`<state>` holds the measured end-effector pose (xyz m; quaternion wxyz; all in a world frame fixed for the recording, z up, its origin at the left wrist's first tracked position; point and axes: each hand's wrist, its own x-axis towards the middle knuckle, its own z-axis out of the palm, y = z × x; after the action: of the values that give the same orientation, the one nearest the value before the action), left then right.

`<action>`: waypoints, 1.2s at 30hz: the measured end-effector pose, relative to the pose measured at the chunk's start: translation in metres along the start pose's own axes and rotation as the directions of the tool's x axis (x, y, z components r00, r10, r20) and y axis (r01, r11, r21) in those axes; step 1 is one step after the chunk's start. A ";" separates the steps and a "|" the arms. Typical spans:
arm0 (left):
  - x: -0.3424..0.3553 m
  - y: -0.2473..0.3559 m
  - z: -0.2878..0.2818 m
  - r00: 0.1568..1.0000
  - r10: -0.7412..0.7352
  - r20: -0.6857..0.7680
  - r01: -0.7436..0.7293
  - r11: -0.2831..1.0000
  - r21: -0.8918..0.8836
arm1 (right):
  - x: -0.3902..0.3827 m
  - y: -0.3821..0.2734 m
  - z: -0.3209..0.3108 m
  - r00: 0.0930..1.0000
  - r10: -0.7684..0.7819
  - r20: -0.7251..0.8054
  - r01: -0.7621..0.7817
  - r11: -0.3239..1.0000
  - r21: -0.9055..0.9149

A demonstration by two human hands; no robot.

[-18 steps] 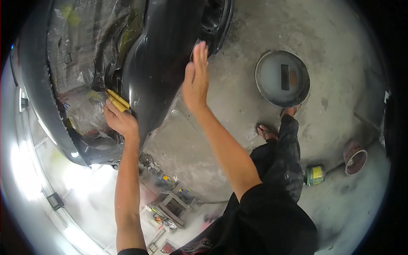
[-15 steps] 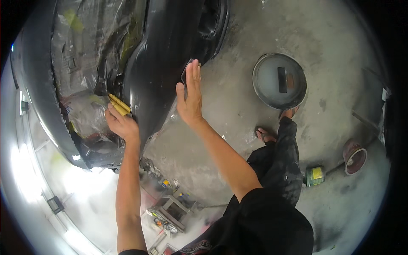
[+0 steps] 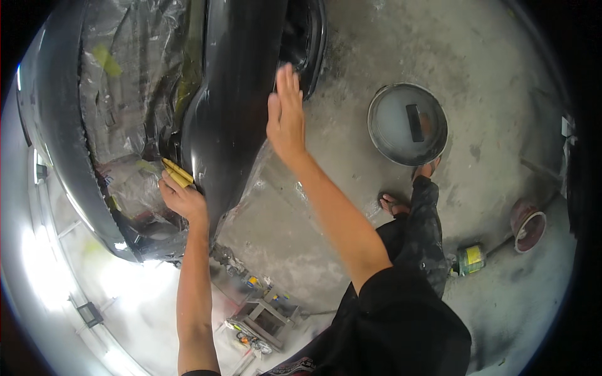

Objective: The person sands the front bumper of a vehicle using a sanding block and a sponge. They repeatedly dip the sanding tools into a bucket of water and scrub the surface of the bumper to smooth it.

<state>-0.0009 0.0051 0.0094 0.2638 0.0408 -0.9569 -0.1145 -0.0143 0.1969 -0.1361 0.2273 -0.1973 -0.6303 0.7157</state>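
My left hand (image 3: pixel 183 199) is closed on a folded yellow sheet (image 3: pixel 178 172), which looks like sandpaper. It is beside the dark car body panel (image 3: pixel 219 119), near the edge of a masked opening covered with clear plastic film (image 3: pixel 125 69). My right hand (image 3: pixel 288 119) has its fingers stretched out and lies flat at the panel's right edge, below a dark recess (image 3: pixel 296 37) in the bodywork. Whether anything lies under its palm is hidden.
On the concrete floor to the right stands a round dark basin (image 3: pixel 379 147) with a black block (image 3: pixel 414 123) in it, near my feet. Farther right are a green and yellow container (image 3: pixel 471 259) and a reddish bucket (image 3: pixel 530 229). Below sits a small cluttered stand (image 3: pixel 263 319).
My right hand has moved a little upward along the panel edge. My left hand keeps hold of the yellow sheet, and the view has shifted slightly.
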 end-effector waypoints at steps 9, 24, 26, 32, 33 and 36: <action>0.000 -0.002 0.004 0.994 -0.110 0.012 0.110 0.993 -0.033 | 0.010 0.029 0.008 0.929 0.342 -0.145 -0.331 0.939 0.093; 0.002 -0.004 0.000 0.998 0.040 0.039 -0.040 0.999 -0.001 | 0.053 0.053 -0.007 0.909 0.403 -0.104 -0.398 0.915 0.066; 0.000 -0.003 0.001 0.999 0.038 0.028 -0.038 0.999 0.009 | 0.030 0.054 -0.003 0.920 0.379 -0.100 -0.372 0.925 0.077; 0.005 -0.028 -0.003 0.978 0.206 -0.005 -0.203 0.969 0.142 | -0.034 0.052 -0.017 0.832 0.553 0.053 -0.547 0.800 0.247; 0.004 -0.021 -0.002 0.991 0.134 -0.002 -0.134 0.987 0.094 | -0.014 0.053 -0.021 0.829 0.558 0.044 -0.550 0.798 0.245; 0.003 -0.012 0.000 0.998 0.058 0.027 -0.059 0.998 0.038 | 0.036 0.053 -0.013 0.916 0.314 -0.250 -0.309 0.949 0.061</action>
<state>-0.0032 -0.0071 0.0074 0.2538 0.0166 -0.9630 -0.0886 -0.0401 0.2227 -0.1904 0.1921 -0.3837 -0.5490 0.7173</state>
